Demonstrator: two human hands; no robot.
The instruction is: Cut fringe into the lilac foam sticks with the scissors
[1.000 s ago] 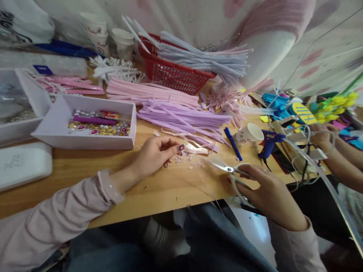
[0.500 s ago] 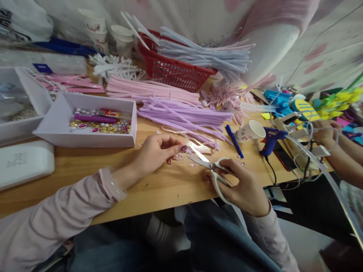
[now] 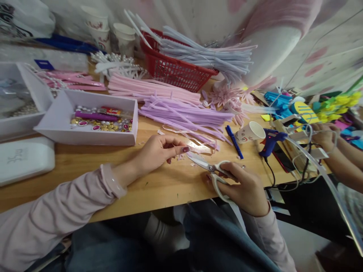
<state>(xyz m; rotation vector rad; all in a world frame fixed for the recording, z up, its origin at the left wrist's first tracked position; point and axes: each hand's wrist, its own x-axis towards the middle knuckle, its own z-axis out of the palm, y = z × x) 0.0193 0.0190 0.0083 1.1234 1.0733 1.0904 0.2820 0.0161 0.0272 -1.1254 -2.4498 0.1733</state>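
In my right hand (image 3: pixel 241 185) is a pair of white-handled scissors (image 3: pixel 210 167), fingers through the loops. The blades are together and point left, their tips close to the fingertips of my left hand (image 3: pixel 159 153). That hand pinches with thumb and forefinger; whatever lies between them is too small to make out. Small pale scraps (image 3: pixel 180 157) are scattered on the wooden table under the blades. Just behind the fingertips lie a shiny pinkish strip (image 3: pixel 200 147) and a bundle of lilac pipe cleaners (image 3: pixel 184 113).
A white box (image 3: pixel 113 138) of beads and gems stands left, beside a white case (image 3: pixel 25 160). Behind are pink pipe cleaners (image 3: pixel 153 88) and a red basket (image 3: pixel 176 73). A blue pen (image 3: pixel 234 141), paper cup (image 3: pixel 251 132) and glue gun (image 3: pixel 269 141) lie right, near another person's hands (image 3: pixel 324 136).
The scissor blades have closed from a slight opening. My left hand stays nearly in place, still pinching. The view has shifted slightly.
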